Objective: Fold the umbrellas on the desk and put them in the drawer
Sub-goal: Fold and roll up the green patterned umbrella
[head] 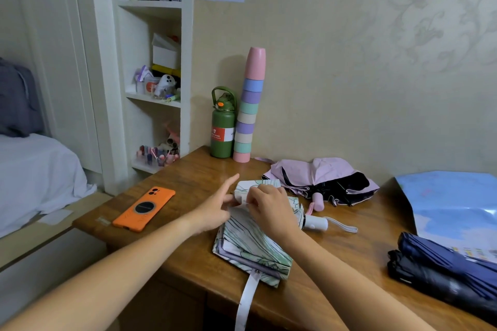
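Dim, warm indoor light; edges bend, left hand (pixel 215 209) perhaps slightly blurred.

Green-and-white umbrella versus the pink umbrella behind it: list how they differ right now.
The green-and-white umbrella has a line pattern; the pink umbrella is plain pink with black lining showing. The left hand and right hand are working the green-and-white one's panels into pleats; the pink one lies loose, crumpled and untouched. The green-and-white one's strap hangs over the desk edge; the pink one sits near the wall. Both are collapsed, unfastened.
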